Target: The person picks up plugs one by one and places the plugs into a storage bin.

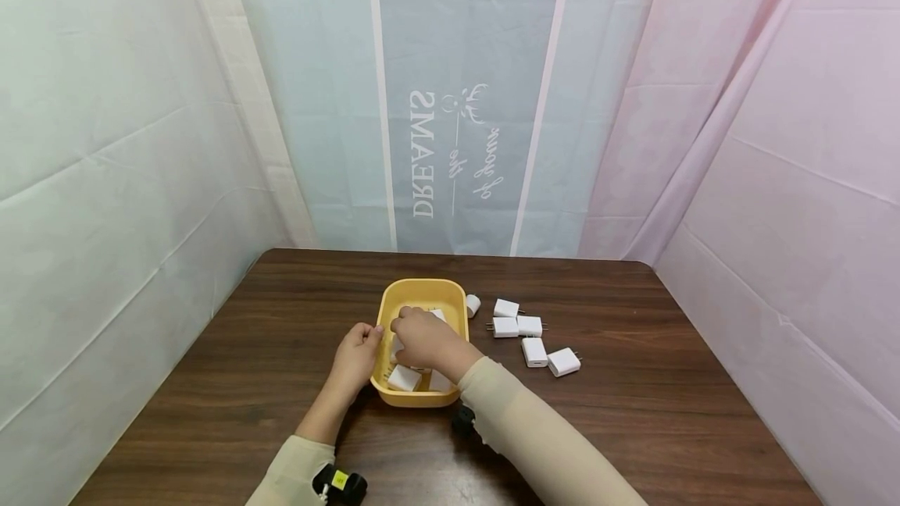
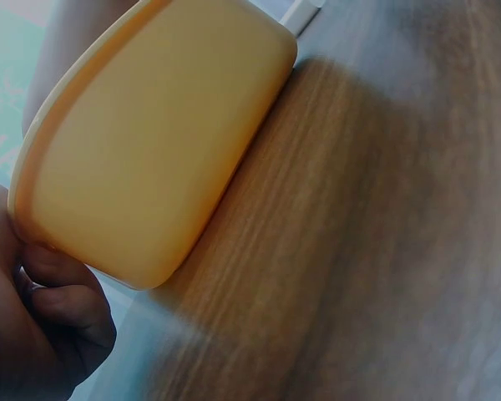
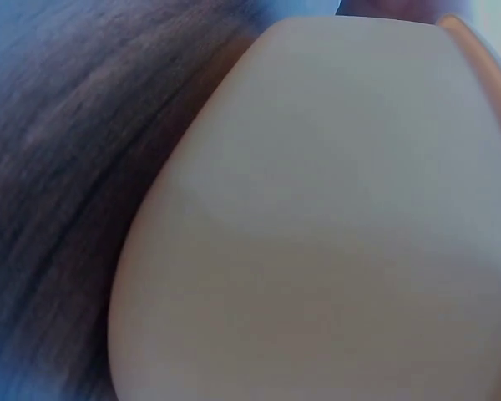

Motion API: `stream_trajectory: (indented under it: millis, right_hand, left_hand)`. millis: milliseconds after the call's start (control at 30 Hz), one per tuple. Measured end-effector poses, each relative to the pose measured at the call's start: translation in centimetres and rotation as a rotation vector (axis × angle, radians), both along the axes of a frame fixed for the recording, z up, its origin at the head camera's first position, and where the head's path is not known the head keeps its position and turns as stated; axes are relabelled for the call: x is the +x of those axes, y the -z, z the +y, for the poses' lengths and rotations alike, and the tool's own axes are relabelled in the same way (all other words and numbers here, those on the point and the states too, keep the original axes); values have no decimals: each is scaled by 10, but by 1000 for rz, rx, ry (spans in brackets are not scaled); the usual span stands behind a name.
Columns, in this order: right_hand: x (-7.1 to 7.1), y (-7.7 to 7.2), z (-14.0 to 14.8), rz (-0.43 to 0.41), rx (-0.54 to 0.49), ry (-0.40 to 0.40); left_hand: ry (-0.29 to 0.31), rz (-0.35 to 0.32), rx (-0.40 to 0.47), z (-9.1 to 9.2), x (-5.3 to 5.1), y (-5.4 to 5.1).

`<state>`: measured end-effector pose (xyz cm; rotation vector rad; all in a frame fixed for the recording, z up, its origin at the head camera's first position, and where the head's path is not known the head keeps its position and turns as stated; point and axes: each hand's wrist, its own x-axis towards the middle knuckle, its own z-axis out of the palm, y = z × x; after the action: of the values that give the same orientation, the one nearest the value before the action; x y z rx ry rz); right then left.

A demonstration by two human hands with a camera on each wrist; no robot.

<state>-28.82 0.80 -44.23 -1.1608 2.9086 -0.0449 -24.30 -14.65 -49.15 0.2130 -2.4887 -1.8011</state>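
A yellow plastic bin (image 1: 422, 398) stands on the wooden table with several white plug chargers (image 1: 405, 378) inside it. My left hand (image 1: 356, 356) pinches its left rim between thumb and curled fingers; the left wrist view shows these fingers (image 2: 71, 305) against the bin's outer wall (image 2: 159, 142). Over the bin's inside is my right hand (image 1: 429, 340), bent down among the chargers. Its fingertips are hidden, so whether it grips a charger cannot be told. In the right wrist view the bin's wall (image 3: 317, 209) fills most of the picture and hides that hand's fingers.
Right of the bin lie several more white chargers (image 1: 534, 351), some with their prongs showing. One white charger (image 1: 473, 304) sits close against the bin's right side. Behind the wooden table (image 1: 668, 412) hangs a printed curtain (image 1: 464, 37), with pale cloth at both sides.
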Motion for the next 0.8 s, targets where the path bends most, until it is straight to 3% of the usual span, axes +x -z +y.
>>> stream_trajectory:
  millis: [800]
  right_hand:
    - [11,-25,32,48,-89,13]
  left_hand:
    - [-10,-19,4,0,-1,-3]
